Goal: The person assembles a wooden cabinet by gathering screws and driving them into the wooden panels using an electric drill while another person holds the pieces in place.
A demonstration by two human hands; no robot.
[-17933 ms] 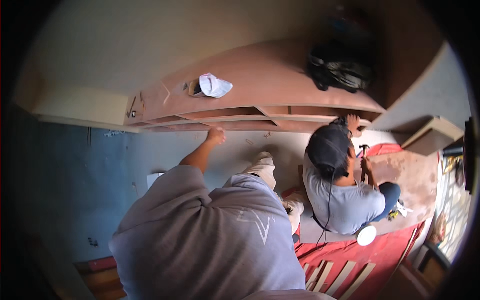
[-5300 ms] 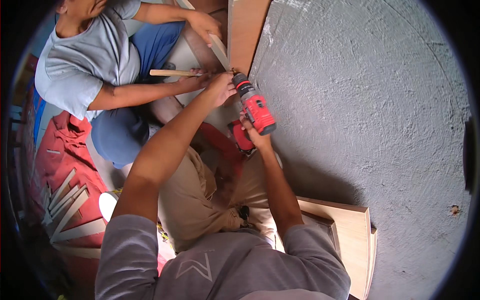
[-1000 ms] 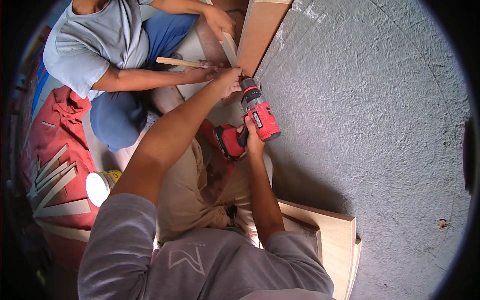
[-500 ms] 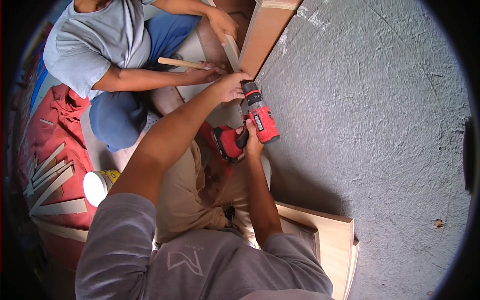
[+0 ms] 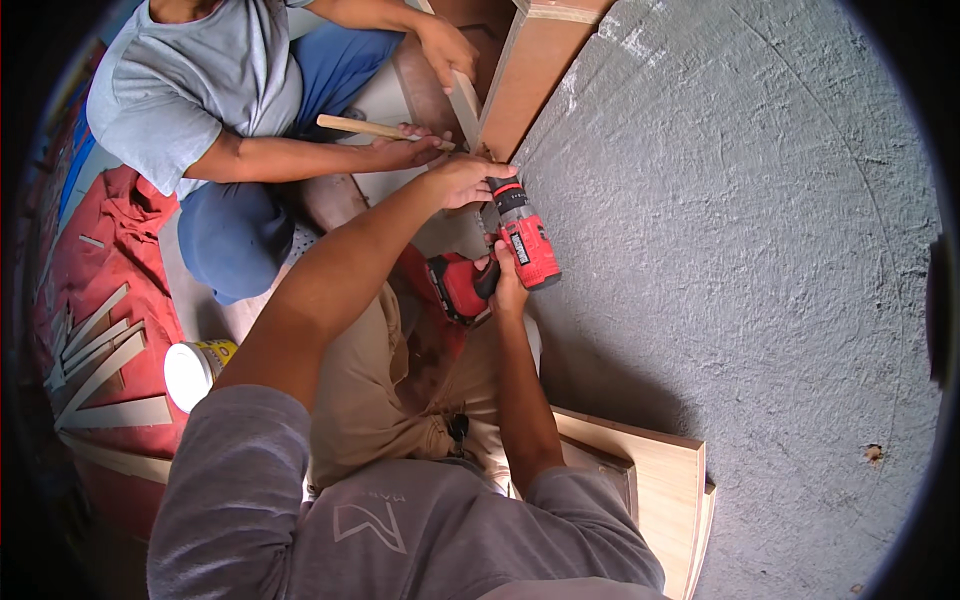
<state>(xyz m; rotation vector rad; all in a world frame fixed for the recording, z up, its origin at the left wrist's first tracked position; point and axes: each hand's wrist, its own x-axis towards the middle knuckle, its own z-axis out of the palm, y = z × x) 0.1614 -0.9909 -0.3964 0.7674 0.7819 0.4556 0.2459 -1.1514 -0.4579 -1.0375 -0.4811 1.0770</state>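
Here's the cordless drill point(image 5: 536, 258), just above the centre of the frame, nose toward the top, with the right hand point(image 5: 511, 290) wrapped around its black handle point(image 5: 487, 279). Up front, the left hand point(image 5: 465, 183) sits by the front collar point(image 5: 512, 199), fingers partly curled; whether they pinch anything, I can't tell. This one should handle stiff and fairly hefty, the battery pack point(image 5: 455, 288) likely adding weight, so that handle looks the best hold. Red shell, black trim, slim red ring near the nose.

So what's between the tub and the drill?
In the head view, mainly your left arm, then your tan trousers, lie between the tub and the drill.
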